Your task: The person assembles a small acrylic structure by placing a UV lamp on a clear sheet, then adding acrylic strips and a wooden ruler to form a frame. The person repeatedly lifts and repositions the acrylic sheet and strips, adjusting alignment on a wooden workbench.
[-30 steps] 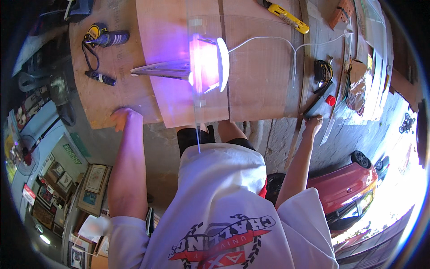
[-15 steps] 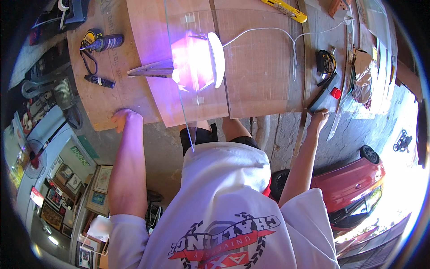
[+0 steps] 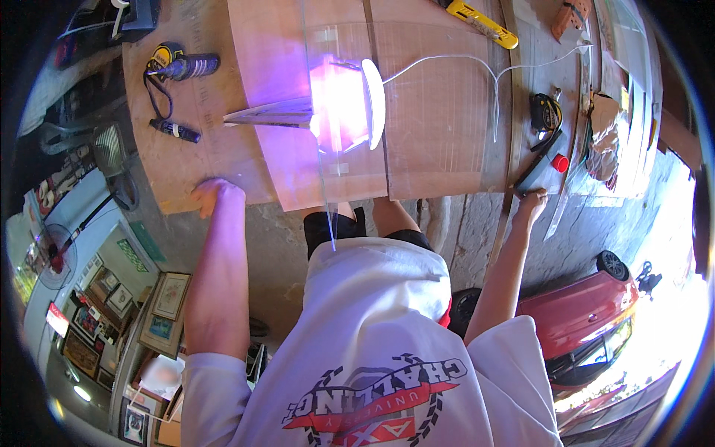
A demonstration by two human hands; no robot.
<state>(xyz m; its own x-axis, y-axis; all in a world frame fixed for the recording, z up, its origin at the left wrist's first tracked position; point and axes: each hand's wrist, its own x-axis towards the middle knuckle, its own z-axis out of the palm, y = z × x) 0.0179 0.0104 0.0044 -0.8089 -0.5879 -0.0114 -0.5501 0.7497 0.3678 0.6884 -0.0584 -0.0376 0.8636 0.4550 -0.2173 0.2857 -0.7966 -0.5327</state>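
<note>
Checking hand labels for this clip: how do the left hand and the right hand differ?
The left hand is tinged purple; the right hand is not. The left hand shows larger in view than the right hand. The right hand is close to a dark elongated tool, the left hand nearest to a dark pen-shaped item. Both are bare, at the near edge of the worktable.

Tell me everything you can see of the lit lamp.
The lamp glows violet-white, glare hiding most detail. A curved white part, perhaps plastic, forms its right side; a white cable runs rightward from there. It is near the middle of the worktable. Neither the left hand nor the right hand touches it. How it rests, and whether it touches the clear sheet, is unclear.
</note>
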